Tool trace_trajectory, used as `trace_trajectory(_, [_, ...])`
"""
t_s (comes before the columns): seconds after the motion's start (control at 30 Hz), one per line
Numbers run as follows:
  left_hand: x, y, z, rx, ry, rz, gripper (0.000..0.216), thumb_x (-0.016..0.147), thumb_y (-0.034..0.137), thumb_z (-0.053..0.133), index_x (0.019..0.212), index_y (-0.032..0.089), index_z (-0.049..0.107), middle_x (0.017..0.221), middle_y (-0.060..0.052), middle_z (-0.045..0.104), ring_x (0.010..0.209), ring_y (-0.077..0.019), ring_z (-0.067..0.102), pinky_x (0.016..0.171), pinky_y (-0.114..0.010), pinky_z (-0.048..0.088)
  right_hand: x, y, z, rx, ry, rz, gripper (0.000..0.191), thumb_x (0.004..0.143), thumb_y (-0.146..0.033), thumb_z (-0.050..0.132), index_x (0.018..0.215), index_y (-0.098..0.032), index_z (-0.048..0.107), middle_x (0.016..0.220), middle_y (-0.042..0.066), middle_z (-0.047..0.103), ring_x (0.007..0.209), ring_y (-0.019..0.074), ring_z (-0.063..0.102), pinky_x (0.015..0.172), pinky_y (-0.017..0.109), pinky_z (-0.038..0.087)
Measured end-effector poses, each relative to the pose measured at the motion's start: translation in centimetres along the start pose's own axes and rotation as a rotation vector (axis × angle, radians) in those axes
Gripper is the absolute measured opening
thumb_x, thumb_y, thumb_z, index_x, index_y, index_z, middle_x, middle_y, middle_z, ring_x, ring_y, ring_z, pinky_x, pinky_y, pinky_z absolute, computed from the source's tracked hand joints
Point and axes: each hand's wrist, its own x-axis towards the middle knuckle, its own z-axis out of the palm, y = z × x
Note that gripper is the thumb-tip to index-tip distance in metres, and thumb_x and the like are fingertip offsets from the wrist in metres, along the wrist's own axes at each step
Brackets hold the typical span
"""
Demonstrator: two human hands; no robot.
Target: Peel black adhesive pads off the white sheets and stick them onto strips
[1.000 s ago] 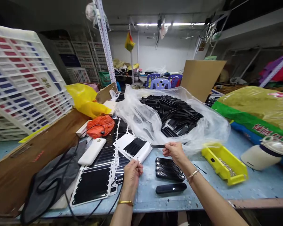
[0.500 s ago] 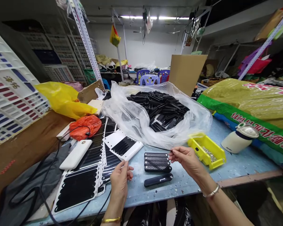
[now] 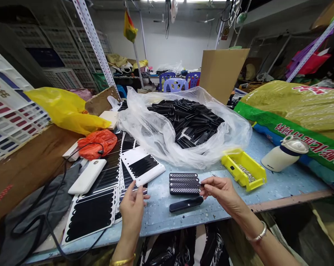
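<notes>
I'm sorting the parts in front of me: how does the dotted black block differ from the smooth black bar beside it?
The dotted black block is covered in rows of pale dots; the smooth black bar is plain and glossy. The block is several rows deep; the bar is one narrow strip. The right hand is at the block's right end; no hand is at the bar. Both are black and lie flat on the blue table.

The white backing sheet with black strips (image 3: 141,166), held up by its corner a second ago, has been released and laid flat on the stack. The left hand (image 3: 132,208) has been opened beside it. The right hand (image 3: 221,190), by which a thin black strip was drawn off, has been lowered to the right edge of the black perforated block (image 3: 184,183), fingertips pinched.
</notes>
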Motion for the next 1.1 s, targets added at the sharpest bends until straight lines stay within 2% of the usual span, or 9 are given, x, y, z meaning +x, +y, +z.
trace_trajectory(0.1, [-2.1,0.8,0.5,0.045,-0.129,0.024,0.037,0.067,0.045,0.077,0.084,0.014,0.067,0.058,-0.001,0.065,0.042,-0.0099,0.056,0.038,-0.017,0.039,-0.4,0.4,-0.2,-0.009,-0.01,0.024,0.027,0.067,-0.035,0.083,0.082,-0.015,0.074,0.064,0.007,0.073,0.06,0.0197,0.07,0.056,0.029,0.057])
trace_trajectory(0.2, [-3.5,1.7,2.0,-0.021,-0.395,-0.227,0.047,0.064,0.059,0.073,0.067,0.013,0.062,0.051,-0.004,0.063,0.034,-0.0104,0.052,0.031,-0.017,0.026,-0.7,0.6,0.1,-0.004,-0.036,0.033,0.025,0.068,-0.034,0.083,0.082,-0.016,0.074,0.066,0.006,0.073,0.061,0.0195,0.07,0.057,0.029,0.057])
trace_trajectory(0.3, [-3.8,1.9,3.5,-0.081,-0.52,-0.348,0.047,0.062,0.057,0.075,0.063,0.013,0.059,0.049,-0.005,0.063,0.033,-0.0104,0.052,0.032,-0.015,0.024,-0.9,0.6,0.4,-0.012,-0.058,0.04,0.024,0.069,-0.033,0.082,0.083,-0.015,0.074,0.066,0.006,0.073,0.059,0.0184,0.069,0.057,0.029,0.057])
trace_trajectory(0.57, [-3.0,1.3,4.3,-0.099,-0.501,-0.321,0.043,0.063,0.05,0.077,0.056,0.013,0.056,0.049,-0.004,0.062,0.033,-0.008,0.051,0.032,-0.014,0.023,-1.1,0.6,0.2,0.002,-0.062,0.042,0.025,0.065,-0.032,0.084,0.08,-0.015,0.073,0.063,0.005,0.073,0.056,0.0168,0.068,0.055,0.027,0.056])
trace_trajectory(0.67, [-3.1,1.4,4.2,-0.107,-0.55,-0.321,0.039,0.06,0.046,0.079,0.06,0.013,0.059,0.051,-0.004,0.064,0.033,-0.008,0.051,0.033,-0.014,0.022,-1.2,0.7,0.0,-0.031,-0.073,0.048,0.025,0.066,-0.033,0.083,0.08,-0.015,0.073,0.061,0.005,0.072,0.056,0.0174,0.069,0.057,0.028,0.056])
trace_trajectory(0.77, [-3.1,1.5,4.1,-0.147,-0.543,-0.311,0.034,0.058,0.04,0.08,0.06,0.013,0.059,0.051,-0.004,0.064,0.033,-0.0079,0.051,0.034,-0.014,0.022,-0.8,1.0,-0.7,-0.173,-0.042,0.036,0.027,0.066,-0.037,0.08,0.083,-0.016,0.075,0.065,0.005,0.072,0.054,0.0184,0.068,0.047,0.026,0.053])
trace_trajectory(0.83, [-3.0,1.4,4.1,-0.164,-0.504,-0.307,0.033,0.057,0.037,0.08,0.06,0.013,0.059,0.05,-0.004,0.064,0.034,-0.0083,0.051,0.034,-0.014,0.023,-0.5,1.1,-1.4,-0.368,0.083,-0.044,0.027,0.068,-0.039,0.077,0.085,-0.017,0.076,0.067,0.005,0.072,0.051,0.0176,0.066,0.042,0.024,0.049])
trace_trajectory(0.93, [-2.7,1.3,4.3,-0.183,-0.468,-0.314,0.031,0.057,0.035,0.08,0.061,0.013,0.059,0.052,-0.004,0.065,0.036,-0.0083,0.052,0.034,-0.014,0.025,-0.2,0.6,-2.1,-0.678,0.264,-0.296,0.02,0.075,-0.035,0.071,0.084,-0.019,0.077,0.066,0.006,0.071,0.052,0.0167,0.064,0.045,0.026,0.049])
trace_trajectory(1.1, [-3.1,1.4,5.0,-0.229,-0.509,-0.356,0.029,0.058,0.033,0.08,0.063,0.013,0.059,0.052,-0.004,0.065,0.037,-0.0083,0.052,0.035,-0.015,0.026,-0.2,-0.2,-0.7,-0.966,0.099,-0.674,0.018,0.081,-0.03,0.069,0.095,-0.02,0.075,0.085,0.009,0.074,0.075,0.0225,0.068,0.067,0.034,0.054])
